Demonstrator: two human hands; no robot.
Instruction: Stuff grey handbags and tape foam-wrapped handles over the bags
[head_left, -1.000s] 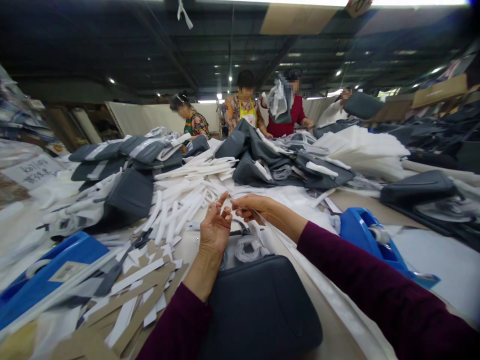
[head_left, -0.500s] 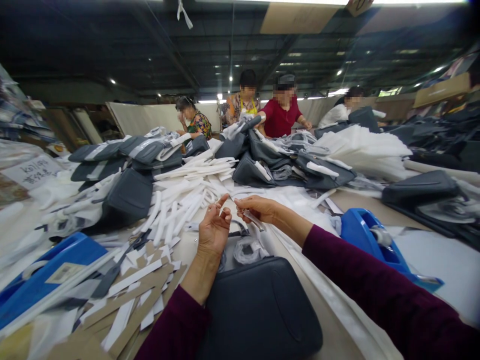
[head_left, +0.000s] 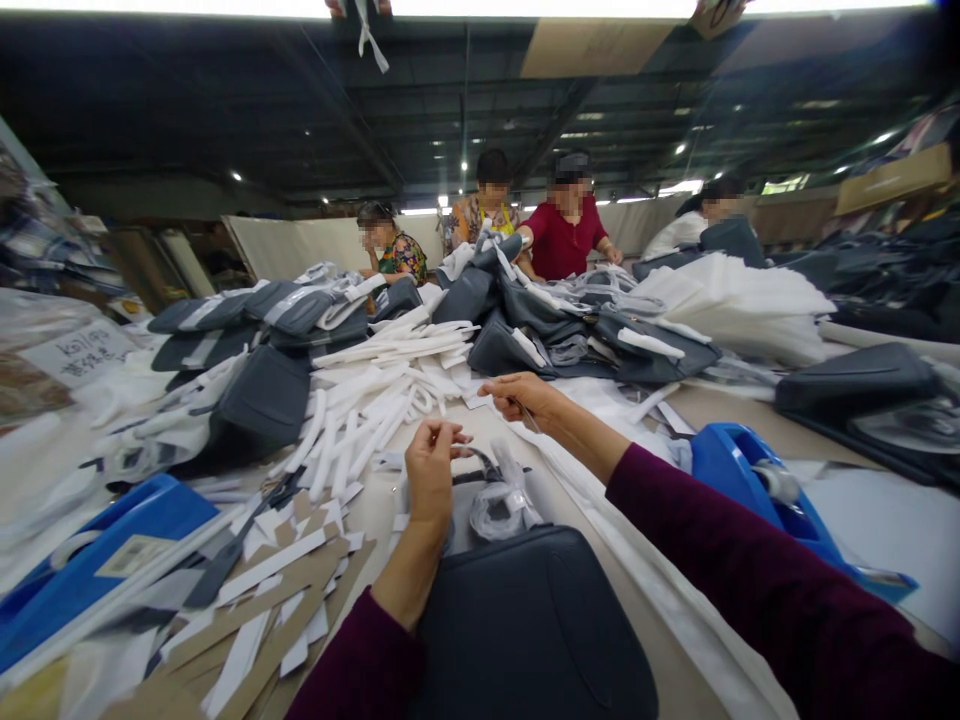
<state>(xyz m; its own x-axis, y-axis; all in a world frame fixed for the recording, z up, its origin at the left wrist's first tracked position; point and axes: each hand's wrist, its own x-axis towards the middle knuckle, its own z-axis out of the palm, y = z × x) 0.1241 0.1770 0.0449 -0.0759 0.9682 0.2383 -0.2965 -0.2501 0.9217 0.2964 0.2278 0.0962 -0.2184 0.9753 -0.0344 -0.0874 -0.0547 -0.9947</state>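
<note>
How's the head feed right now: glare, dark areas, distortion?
Head view: the white strip along the top edge is blown out; head view: the roof below is dim; head view: wide-angle distortion seems to stretch the right sleeve; head view: the nearest bag is dark, its top edge clear.

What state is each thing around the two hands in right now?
Bare left hand: curled; any hold unclear.
Bare right hand: pinching a thin clear strand.
Dark blue-grey rectangular bag: lying flat.
Whitish plastic-wrapped coil: wound up, at the bag's far end.
Right blue plastic tape dispenser: loaded.
Left blue plastic tape dispenser: loaded.
Brown and white card strips: loose, overlapping.
White foam tubes: heaped.
</note>
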